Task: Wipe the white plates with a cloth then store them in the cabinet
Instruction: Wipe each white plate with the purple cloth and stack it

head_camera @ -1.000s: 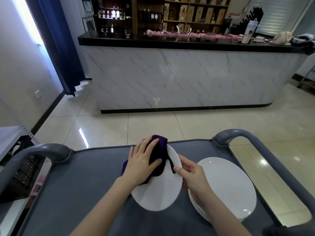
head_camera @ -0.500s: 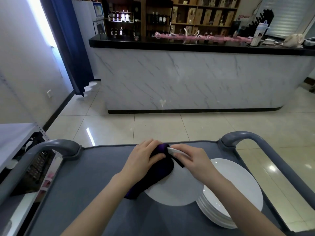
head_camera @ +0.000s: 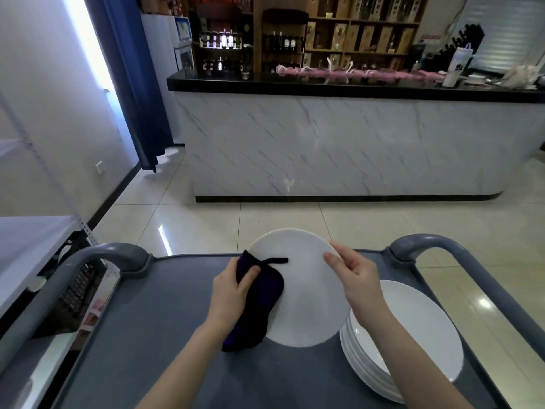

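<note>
A white plate [head_camera: 303, 290] is tilted up above the grey cart top [head_camera: 147, 335], its face toward me. My right hand [head_camera: 351, 273] grips its right rim. My left hand [head_camera: 233, 287] presses a dark purple cloth [head_camera: 259, 302] against the plate's left side; the cloth hangs down past the lower rim. A stack of several white plates [head_camera: 418, 335] lies on the cart to the right, partly behind my right forearm.
Grey cart handles curve up at the far left [head_camera: 112, 255] and far right [head_camera: 436, 246]. A marble-fronted bar counter [head_camera: 339, 143] stands across the tiled floor. A white shelf unit [head_camera: 26, 249] is at the left.
The plate has been lifted from lying flat on the cart to a raised, tilted position. My right hand shifted to its right rim, and the cloth slid to the plate's left side.
</note>
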A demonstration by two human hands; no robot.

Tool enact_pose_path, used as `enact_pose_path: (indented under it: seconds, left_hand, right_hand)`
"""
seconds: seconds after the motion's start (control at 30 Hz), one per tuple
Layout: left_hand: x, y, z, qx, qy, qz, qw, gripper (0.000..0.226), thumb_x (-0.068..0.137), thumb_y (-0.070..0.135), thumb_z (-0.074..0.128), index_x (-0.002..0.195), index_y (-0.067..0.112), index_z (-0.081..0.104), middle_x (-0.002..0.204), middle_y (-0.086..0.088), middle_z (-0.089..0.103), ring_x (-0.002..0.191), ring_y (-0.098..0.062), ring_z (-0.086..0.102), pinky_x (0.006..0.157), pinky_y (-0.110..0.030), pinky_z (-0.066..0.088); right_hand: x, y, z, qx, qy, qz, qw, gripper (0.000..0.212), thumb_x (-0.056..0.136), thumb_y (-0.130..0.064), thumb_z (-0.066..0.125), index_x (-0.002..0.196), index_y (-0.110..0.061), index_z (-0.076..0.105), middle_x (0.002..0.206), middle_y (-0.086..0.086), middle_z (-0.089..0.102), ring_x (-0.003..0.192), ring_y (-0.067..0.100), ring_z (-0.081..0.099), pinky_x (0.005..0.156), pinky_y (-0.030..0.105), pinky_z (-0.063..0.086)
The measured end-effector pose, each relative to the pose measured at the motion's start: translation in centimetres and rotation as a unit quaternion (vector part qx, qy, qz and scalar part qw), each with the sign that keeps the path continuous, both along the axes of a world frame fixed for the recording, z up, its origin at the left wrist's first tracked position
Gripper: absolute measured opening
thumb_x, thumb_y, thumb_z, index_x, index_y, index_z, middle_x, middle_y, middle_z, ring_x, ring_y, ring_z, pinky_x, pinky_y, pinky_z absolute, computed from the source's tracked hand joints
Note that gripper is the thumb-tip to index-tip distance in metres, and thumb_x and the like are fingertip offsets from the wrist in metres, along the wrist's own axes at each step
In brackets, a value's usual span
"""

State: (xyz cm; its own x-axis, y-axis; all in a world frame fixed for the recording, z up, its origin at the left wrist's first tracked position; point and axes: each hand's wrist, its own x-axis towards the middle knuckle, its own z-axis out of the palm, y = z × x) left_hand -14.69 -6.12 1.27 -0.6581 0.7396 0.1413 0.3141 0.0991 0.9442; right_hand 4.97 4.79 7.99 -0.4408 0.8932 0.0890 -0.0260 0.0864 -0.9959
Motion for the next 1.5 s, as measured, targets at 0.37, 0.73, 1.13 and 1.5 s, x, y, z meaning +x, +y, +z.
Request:
enact_pose_path:
  seconds: [0.37,0.73,1.13,1.5]
  left_hand:
    - [0.0,0.5,2.4,-0.012,0.154,-0.072,0.985,0.017,0.091,0.047,0.057,0.100,0.055,0.045,0.085,0.026,0.063,0.084,0.005,0.059,0.065,-0.014,0.043]
    - [-0.1,0.2,2.2,0.022,0.045,-0.016,0.999,0.035,0.092,0.040,0.063,0.107,0.063,0.041,0.095,0.013,0.066,0.087,0.010,0.060,0.063,-0.005,0.046]
    - [-0.6,1.0,4.3,-0.017,0.073,-0.128,0.989,0.025,0.084,0.043,0.071,0.100,0.050,0.053,0.092,0.026,0.066,0.083,0.005,0.064,0.060,-0.011,0.049]
    - [-0.9,-0.3,2.6,0.049,-0.014,0.003,0.999,0.020,0.090,0.034,0.069,0.099,0.047,0.057,0.091,0.023,0.068,0.084,0.002,0.065,0.066,-0.018,0.052]
  right_hand:
    - [-0.6,-0.4,0.1,0.069,-0.061,0.077,0.993,0.022,0.093,-0.012,0.066,0.096,-0.031,0.078,0.096,-0.011,0.077,0.092,0.005,0.070,0.080,0.018,0.052]
    - [0.8,-1.4,-1.4,-0.110,0.070,-0.042,0.991,0.022,0.095,-0.017,0.064,0.111,-0.026,0.075,0.107,-0.002,0.076,0.101,0.019,0.072,0.084,0.034,0.056]
    - [0.2,-0.4,0.6,-0.045,-0.006,0.090,0.995,0.025,0.094,-0.011,0.064,0.098,-0.030,0.079,0.098,0.001,0.078,0.089,0.015,0.073,0.071,0.023,0.056]
    - [0.7,0.4,-0.5,-0.026,0.011,0.002,1.000,0.022,0.091,-0.013,0.069,0.108,-0.023,0.063,0.101,-0.006,0.075,0.093,0.017,0.071,0.074,0.026,0.056]
